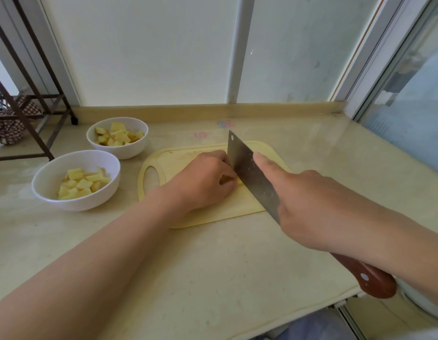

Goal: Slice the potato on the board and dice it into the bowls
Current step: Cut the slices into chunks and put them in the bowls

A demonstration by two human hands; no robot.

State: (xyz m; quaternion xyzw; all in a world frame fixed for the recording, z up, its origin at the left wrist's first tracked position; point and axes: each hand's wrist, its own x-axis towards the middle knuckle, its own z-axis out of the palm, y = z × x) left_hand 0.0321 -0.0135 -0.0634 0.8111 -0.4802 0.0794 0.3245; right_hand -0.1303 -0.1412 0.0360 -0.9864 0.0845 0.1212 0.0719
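Head camera looks down at our two hands over the yellow board (237, 209) on the bench (213, 266). Our left hand (205, 177) is curled over the potato (229, 179) and holds it down on the board. Only a small yellow bit shows between the fingers, so we cannot tell how much is left. Our right hand (308, 207) is wrapped tight round the big knife (247, 168), with one finger lying straight along the flat side. The blade stands just beside the left fingers. Two white bowls, the near bowl (53, 192) and the far bowl (129, 152), sit left of the board, both with potato cubes in them.

We think we are in the middle of cutting. Next the knife should go straight down, with the left fingertips tucked back from the blade. Then the cut bits go into a bowl.
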